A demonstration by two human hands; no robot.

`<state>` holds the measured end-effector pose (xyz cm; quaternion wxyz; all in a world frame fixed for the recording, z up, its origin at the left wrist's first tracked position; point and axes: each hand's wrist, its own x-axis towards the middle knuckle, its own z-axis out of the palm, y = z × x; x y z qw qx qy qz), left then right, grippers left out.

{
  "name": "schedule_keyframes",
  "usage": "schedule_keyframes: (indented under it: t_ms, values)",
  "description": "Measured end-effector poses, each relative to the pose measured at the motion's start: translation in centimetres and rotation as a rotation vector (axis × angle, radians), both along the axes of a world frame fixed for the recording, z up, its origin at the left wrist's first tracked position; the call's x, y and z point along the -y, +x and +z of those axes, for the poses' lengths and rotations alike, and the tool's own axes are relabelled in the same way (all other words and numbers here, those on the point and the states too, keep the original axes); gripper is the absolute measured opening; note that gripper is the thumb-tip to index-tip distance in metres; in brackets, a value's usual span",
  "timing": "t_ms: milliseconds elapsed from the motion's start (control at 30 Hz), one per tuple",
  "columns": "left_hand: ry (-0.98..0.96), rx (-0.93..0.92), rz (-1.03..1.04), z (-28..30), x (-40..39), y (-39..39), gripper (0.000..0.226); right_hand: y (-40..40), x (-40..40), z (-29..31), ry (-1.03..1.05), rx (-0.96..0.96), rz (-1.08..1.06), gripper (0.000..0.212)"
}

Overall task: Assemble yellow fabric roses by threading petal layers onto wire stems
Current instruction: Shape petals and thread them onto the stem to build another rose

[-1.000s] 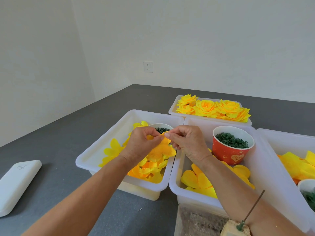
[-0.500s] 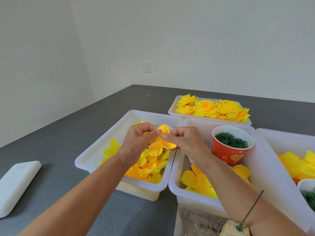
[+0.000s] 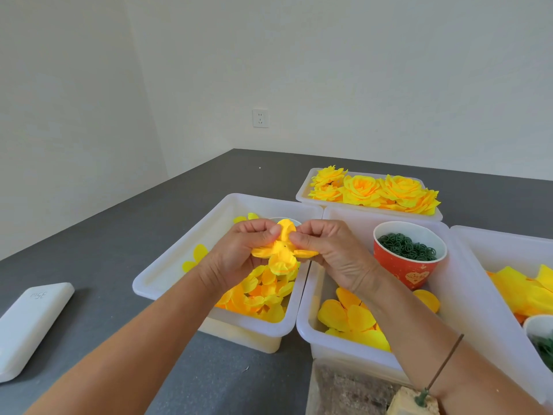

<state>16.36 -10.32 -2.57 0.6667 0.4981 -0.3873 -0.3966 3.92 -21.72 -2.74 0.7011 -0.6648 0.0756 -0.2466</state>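
Observation:
A yellow petal layer (image 3: pixel 281 253) with a small centre hole is spread between both hands above the left white bin (image 3: pixel 179 265). My left hand (image 3: pixel 239 253) pinches its left side and my right hand (image 3: pixel 332 250) pinches its right side, thumbs on top. Loose small yellow petals (image 3: pixel 260 295) fill the bin below. A thin wire stem (image 3: pixel 440 369) stands upright in a foam block (image 3: pixel 407 402) at the bottom right.
A red cup (image 3: pixel 404 265) of green rings sits in the middle bin (image 3: pixel 335 345) with larger petals (image 3: pixel 350 319). Finished roses (image 3: pixel 374 190) fill the far tray. A right bin (image 3: pixel 478 265) holds yellow fabric. A white flat object (image 3: pixel 30 324) lies left on the grey table.
The petal layer has been opened out flat between my hands and turned so its centre hole faces me. Both hands stayed above the left bin.

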Motion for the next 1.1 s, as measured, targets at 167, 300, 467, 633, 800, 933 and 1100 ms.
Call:
schedule_keyframes:
  t_ms: [167, 300, 467, 633, 800, 933, 1100]
  values:
    - [-0.035, 0.095, 0.208, -0.7, 0.4, 0.0, 0.013, 0.2, 0.0, -0.1, -0.106, -0.085, -0.208, 0.019]
    - [-0.066, 0.039, 0.334, -0.7, 0.3, 0.3, 0.014, 0.4, 0.3, -0.6, -0.116, -0.151, -0.310, 0.011]
    - [-0.028, 0.292, 0.291, -0.6, 0.3, -0.8, 0.014, 0.3, 0.3, -0.6, -0.281, -0.149, -0.372, 0.009]
    - [0.033, 0.230, 0.289, -0.6, 0.3, -0.6, 0.005, 0.1, 0.0, -0.3, -0.278, -0.108, -0.171, 0.012]
    - [0.025, -0.153, 0.099, 0.1, 0.2, -0.1, 0.009, 0.1, -0.2, 0.0, -0.047, -0.032, 0.014, 0.013]
    - [-0.015, -0.069, 0.147, -0.2, 0.3, -0.1, 0.004, 0.3, -0.1, -0.3, -0.006, -0.042, -0.082, 0.008]
    - [0.022, 0.387, 0.283, -1.2, 0.4, -0.3, 0.004, 0.2, 0.1, -0.5, -0.151, -0.130, -0.197, 0.013]
